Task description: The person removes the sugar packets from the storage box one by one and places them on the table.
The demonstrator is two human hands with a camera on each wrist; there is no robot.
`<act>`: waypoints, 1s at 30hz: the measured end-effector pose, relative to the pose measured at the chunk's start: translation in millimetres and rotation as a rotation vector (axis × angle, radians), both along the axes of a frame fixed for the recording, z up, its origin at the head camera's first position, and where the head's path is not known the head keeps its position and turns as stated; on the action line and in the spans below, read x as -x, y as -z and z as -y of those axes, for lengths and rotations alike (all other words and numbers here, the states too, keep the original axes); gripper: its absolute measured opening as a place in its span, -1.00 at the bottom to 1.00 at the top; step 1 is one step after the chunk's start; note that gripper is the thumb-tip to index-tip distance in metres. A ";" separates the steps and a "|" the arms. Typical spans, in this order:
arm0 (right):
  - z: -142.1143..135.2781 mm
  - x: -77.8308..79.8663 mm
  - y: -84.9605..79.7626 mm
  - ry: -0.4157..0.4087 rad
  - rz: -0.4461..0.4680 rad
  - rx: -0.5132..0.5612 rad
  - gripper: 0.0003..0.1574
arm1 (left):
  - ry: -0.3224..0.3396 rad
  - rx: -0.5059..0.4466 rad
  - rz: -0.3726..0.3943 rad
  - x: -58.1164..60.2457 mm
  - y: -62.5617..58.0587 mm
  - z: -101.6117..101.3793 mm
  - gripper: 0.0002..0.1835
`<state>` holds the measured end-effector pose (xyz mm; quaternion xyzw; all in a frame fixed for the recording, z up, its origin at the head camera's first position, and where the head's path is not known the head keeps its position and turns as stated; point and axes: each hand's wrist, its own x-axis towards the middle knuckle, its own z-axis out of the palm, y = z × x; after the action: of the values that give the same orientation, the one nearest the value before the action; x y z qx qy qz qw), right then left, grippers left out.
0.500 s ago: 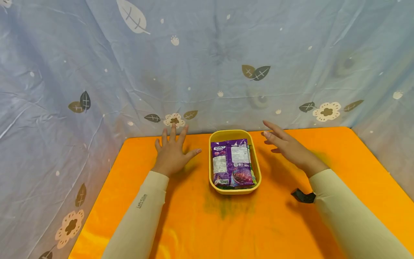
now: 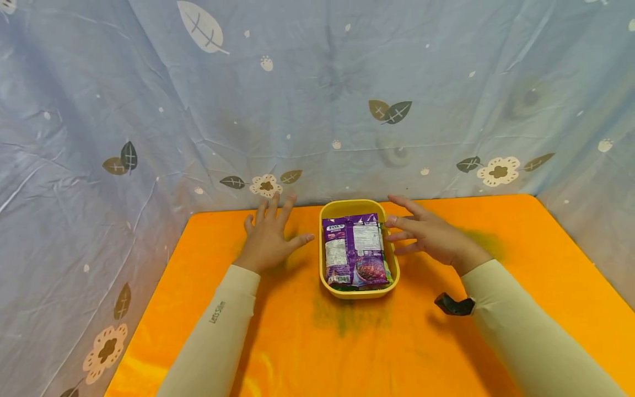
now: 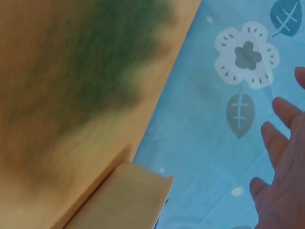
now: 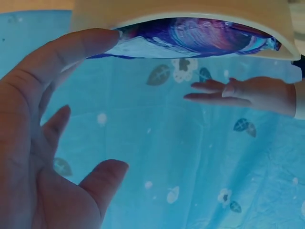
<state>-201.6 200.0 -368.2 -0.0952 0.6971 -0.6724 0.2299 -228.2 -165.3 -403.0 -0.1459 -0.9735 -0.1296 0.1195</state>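
Observation:
A yellow rectangular bin (image 2: 359,294) stands on the orange tabletop, near its back edge. In it lies a purple candy bag (image 2: 354,251) printed with FOX'S, with some green packaging showing under its edges. My left hand (image 2: 268,240) hovers to the left of the bin, fingers spread and thumb toward the rim, holding nothing. On the other side my right hand (image 2: 431,234) is extended with spread fingers, its fingertips overlapping the bin's right rim in the head view. The right wrist view shows the bin's wall (image 4: 190,12) beside that hand's (image 4: 62,143) fingers.
Orange cloth (image 2: 297,353) covers the table. A pale blue curtain with leaf and flower prints (image 2: 317,110) hangs behind and at both sides. A black piece (image 2: 453,304) sticks out from the right sleeve's wrist.
My right hand has moved left, from beside the bin to its right rim. The left hand has shifted slightly right, closer to the bin. The bin and bag stay put.

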 end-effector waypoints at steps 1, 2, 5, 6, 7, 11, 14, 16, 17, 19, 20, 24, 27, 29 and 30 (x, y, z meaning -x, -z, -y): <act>1.7 0.1 0.1 -0.004 0.009 0.000 -0.09 | 0.006 -0.002 0.005 -1.1 -0.3 -1.0 0.06; 3.3 -0.1 -0.3 -0.010 0.013 -0.001 -0.08 | 0.016 -0.005 0.010 -2.2 -0.5 -2.1 0.06; 7.9 -0.7 -2.4 -0.016 0.022 -0.011 -0.07 | 0.043 -0.011 0.032 -5.7 -0.5 -5.4 0.05; 9.3 -0.7 -3.2 -0.018 0.025 -0.014 -0.07 | 0.052 -0.012 0.040 -6.6 -0.1 -6.4 0.06; 10.5 -1.0 -4.1 -0.021 0.028 -0.015 -0.07 | 0.060 -0.010 0.051 -7.6 0.3 -7.7 0.06; 14.6 -1.9 -5.9 -0.018 0.047 -0.018 -0.05 | 0.103 0.002 0.085 -9.3 3.5 -12.4 0.08; 19.5 -1.9 -4.7 -0.025 0.065 -0.029 -0.02 | 0.125 0.011 0.102 -10.2 5.8 -15.0 0.09; 24.6 -1.8 -2.4 -0.033 0.075 -0.042 0.01 | 0.135 0.013 0.104 -10.9 7.5 -16.1 0.10; 27.5 -1.8 -0.8 -0.036 0.083 -0.050 0.02 | 0.138 0.017 0.102 -11.1 8.6 -16.5 0.11; 34.4 -2.0 3.1 -0.036 0.096 -0.058 0.00 | 0.148 0.027 0.098 -12.1 10.8 -16.8 0.13; 38.3 -2.2 5.5 -0.036 0.106 -0.049 -0.02 | 0.152 0.031 0.101 -12.6 11.9 -16.9 0.13; 53.6 -4.3 18.2 -0.024 0.119 -0.034 -0.14 | 0.165 0.048 0.120 -14.0 15.5 -17.4 0.14; 63.6 -6.3 26.7 0.008 0.097 -0.067 -0.22 | 0.175 0.056 0.124 -13.3 16.7 -18.5 0.09; 68.7 -7.4 30.4 0.032 0.071 -0.108 -0.25 | 0.189 0.057 0.124 -12.6 16.6 -19.3 0.04; 70.8 -7.8 32.2 0.037 0.057 -0.121 -0.26 | 0.197 0.060 0.125 -12.1 16.5 -19.5 0.02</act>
<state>-193.8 129.2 -400.3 -0.0492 0.7314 -0.6355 0.2425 -216.1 -145.8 -419.5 -0.2361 -0.9634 -0.1204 0.0410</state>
